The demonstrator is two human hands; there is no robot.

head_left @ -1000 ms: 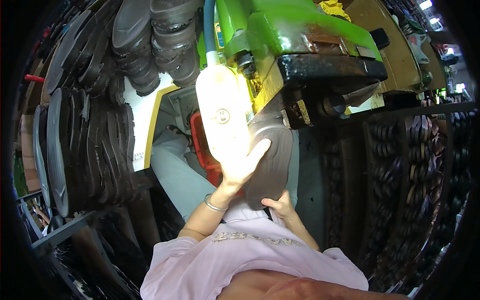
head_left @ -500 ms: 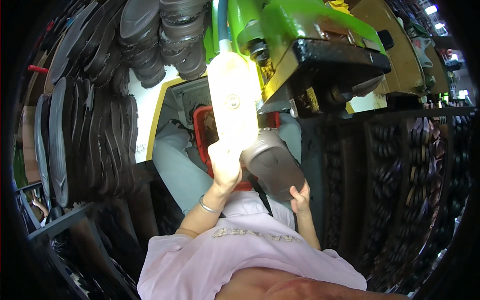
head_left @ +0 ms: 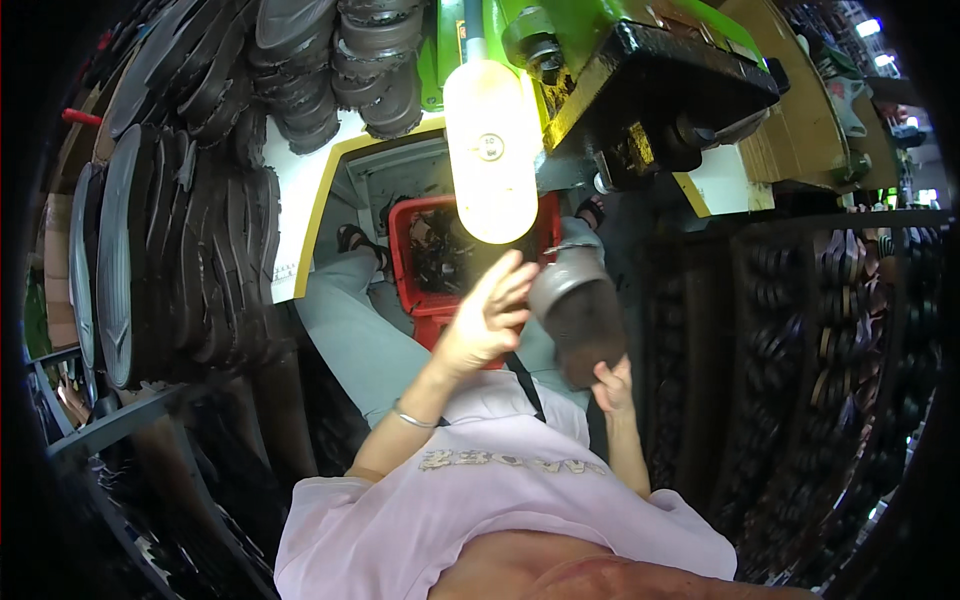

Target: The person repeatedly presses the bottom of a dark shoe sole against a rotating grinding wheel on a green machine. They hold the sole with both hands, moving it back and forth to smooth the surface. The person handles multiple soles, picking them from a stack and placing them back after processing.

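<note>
So, held shoe (head_left: 583, 330) by one end in right hand (head_left: 614, 386), just right of bin (head_left: 428, 326) and clear of machine (head_left: 665, 100). Had nothing visible in left hand (head_left: 487, 325), with fingers spread wide beside shoe; couldn't tell if touching. Saw scraps (head_left: 438, 250) in bin, so judged some cutting done. Couldn't call this shoe finished, with edge too blurred. Reckoned ragged-edged stacks (head_left: 380, 95) at left as likely left to do; couldn't count finished ones. Versus earliest frame: drew shoe right and away from machine, brought left hand out of lamp (head_left: 490, 150) glare, opened up view of bin.
</note>
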